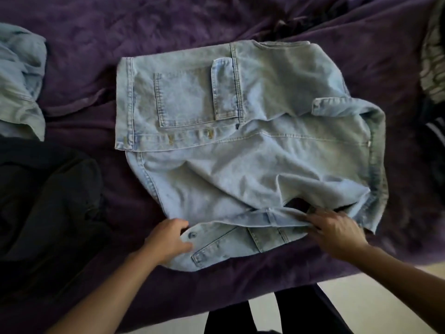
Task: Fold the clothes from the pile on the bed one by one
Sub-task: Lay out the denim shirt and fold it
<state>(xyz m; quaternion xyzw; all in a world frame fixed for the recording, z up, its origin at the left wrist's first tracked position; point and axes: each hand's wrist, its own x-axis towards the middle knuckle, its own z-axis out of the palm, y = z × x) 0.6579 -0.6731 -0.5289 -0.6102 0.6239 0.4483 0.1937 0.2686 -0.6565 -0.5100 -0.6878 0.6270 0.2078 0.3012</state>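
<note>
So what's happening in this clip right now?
A person is folding a light denim garment spread on the purple bedspread. The left hand grips its near edge by the button, and the right hand pinches the near edge further right. The garment looks partly folded and wrinkled. A dark garment and another pale blue one lie to the left.

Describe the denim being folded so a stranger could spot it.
On the purple bedspread, mid-bed, lies a pale denim jacket, left hand and right hand on its near hem. Unlike the crumpled denim at the left edge, it shows a patch pocket.
</note>
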